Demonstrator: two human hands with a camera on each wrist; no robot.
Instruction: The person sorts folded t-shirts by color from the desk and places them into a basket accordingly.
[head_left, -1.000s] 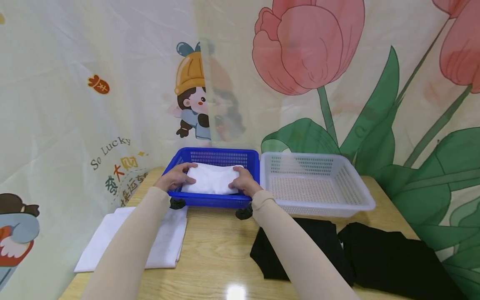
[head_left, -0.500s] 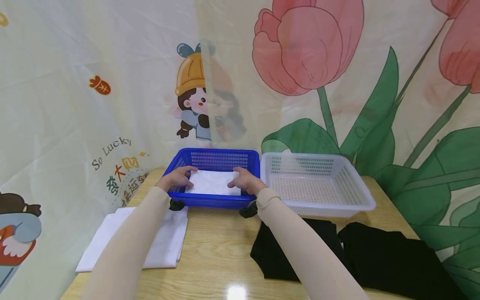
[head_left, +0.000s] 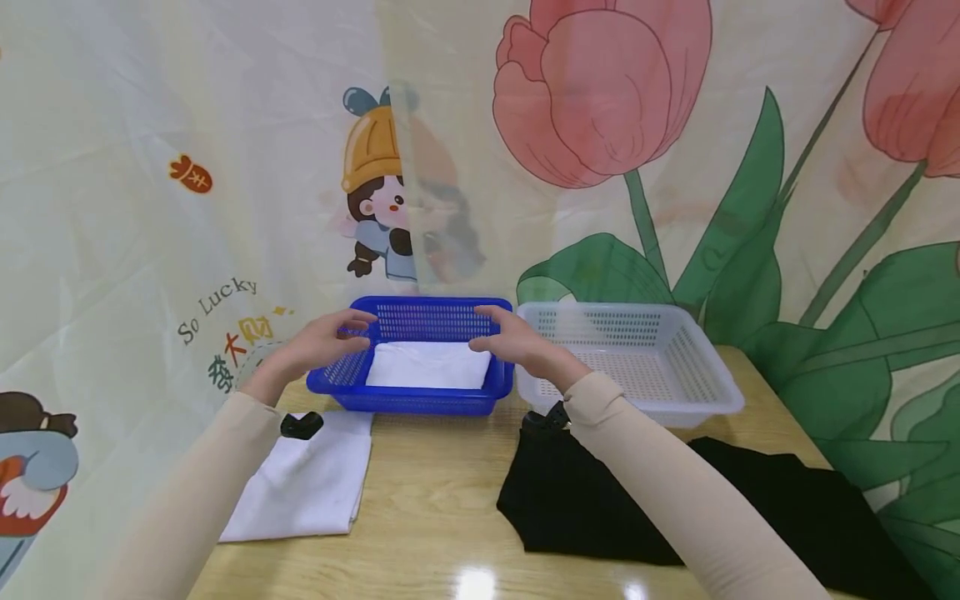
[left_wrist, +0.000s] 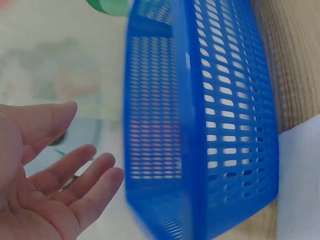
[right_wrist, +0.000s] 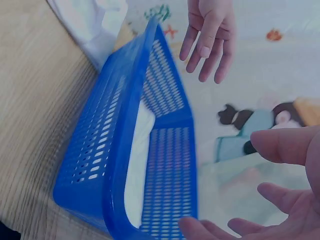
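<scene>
A blue basket stands on the wooden table with a folded white cloth lying flat inside it. My left hand hovers over the basket's left rim, fingers relaxed and holding nothing. Over the right rim my right hand hovers the same way, empty. In the left wrist view the left hand shows its bare palm beside the blue basket. The right wrist view shows the right hand spread above the basket, with the white cloth inside and the left hand beyond.
A white basket stands right of the blue one. A folded white cloth lies at the table's front left. Black cloths lie at the front right. A printed curtain hangs close behind and to the left.
Both hands have let go of the white cloth, which now lies flat in the blue basket. They have lifted out and apart above its rims.
</scene>
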